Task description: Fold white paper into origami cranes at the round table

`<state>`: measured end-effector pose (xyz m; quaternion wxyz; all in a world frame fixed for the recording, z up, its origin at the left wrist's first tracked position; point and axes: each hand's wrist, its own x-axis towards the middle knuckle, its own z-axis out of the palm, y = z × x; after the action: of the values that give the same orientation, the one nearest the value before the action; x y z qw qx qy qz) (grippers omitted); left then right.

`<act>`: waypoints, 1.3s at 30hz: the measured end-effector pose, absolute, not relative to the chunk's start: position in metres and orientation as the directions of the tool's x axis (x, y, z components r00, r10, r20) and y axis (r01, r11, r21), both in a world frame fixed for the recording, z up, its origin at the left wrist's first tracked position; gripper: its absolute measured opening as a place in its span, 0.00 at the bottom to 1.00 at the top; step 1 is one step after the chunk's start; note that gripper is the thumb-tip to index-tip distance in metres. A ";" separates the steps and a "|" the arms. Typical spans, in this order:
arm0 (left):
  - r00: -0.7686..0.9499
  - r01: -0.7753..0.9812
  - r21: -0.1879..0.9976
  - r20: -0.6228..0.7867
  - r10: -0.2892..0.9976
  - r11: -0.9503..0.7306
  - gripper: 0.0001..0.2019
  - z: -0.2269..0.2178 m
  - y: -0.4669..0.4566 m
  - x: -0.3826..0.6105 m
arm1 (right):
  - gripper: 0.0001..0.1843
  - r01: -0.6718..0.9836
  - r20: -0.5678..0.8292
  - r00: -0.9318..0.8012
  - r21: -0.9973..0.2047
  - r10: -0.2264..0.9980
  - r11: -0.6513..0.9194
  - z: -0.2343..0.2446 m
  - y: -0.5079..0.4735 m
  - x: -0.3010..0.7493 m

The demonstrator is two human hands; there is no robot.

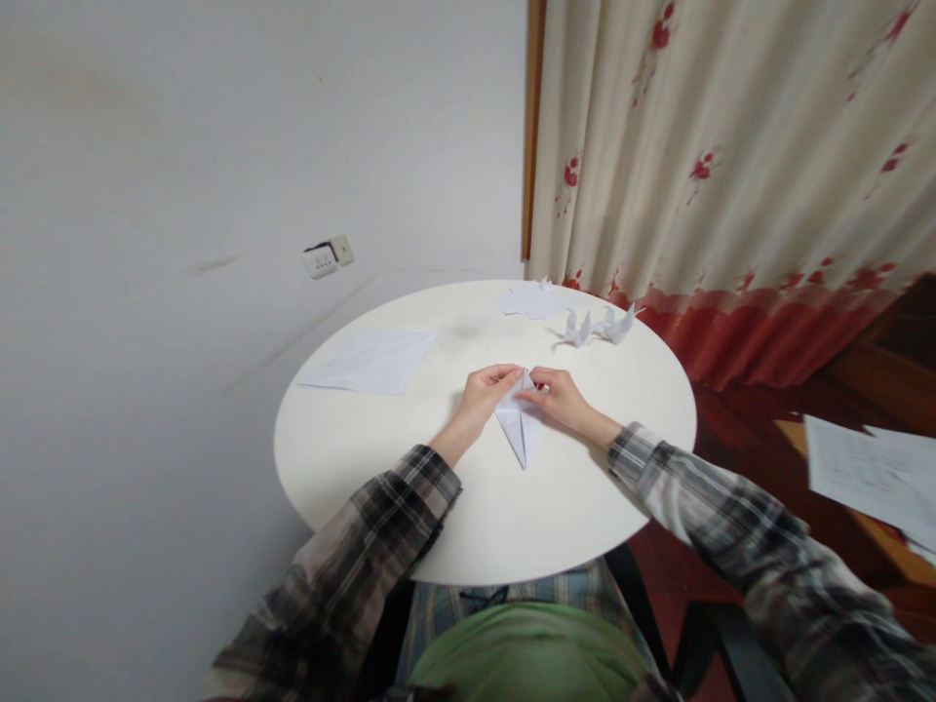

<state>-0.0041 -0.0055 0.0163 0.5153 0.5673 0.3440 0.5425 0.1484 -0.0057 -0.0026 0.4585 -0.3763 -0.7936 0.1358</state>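
Observation:
A folded piece of white paper (521,429) lies on the table in front of me, its narrow point toward my body. My left hand (486,392) pinches its far left edge with thumb and fingers. On the opposite side my right hand (560,395) grips the far right part, thumb over the paper. The two hands' fingertips nearly meet at the paper's far end and partly cover it. Beyond my right hand stand two folded paper cranes, a left crane (576,330) and a right crane (618,325).
The round white table (351,468) stands close to the wall. A flat paper sheet (376,361) lies at its left, and more paper (532,300) at the far edge. A floral curtain (702,195) hangs behind. Written sheets (863,468) rest on a surface at the right.

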 end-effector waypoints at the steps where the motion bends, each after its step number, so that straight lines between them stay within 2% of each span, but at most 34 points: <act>1: 0.174 -0.167 0.958 0.260 0.950 -0.232 0.10 0.016 -0.006 -0.004 | 0.15 0.473 0.625 -0.294 -0.562 0.723 0.679 -0.002 -0.006 0.148; 17: 0.186 -0.152 0.961 0.256 0.949 -0.230 0.14 0.010 0.000 -0.006 | 0.14 0.457 0.618 -0.217 -0.620 0.756 0.638 -0.002 -0.007 0.148; 39: 0.156 -0.155 0.957 0.268 0.951 -0.245 0.12 0.012 -0.003 -0.006 | 0.13 0.459 0.654 -0.126 -0.628 0.746 0.629 0.001 -0.008 0.149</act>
<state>-0.0055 -0.0029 0.0120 0.5049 0.5682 0.3502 0.5474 0.1493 -0.0077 0.0007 0.5200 -0.4081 -0.7375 0.1380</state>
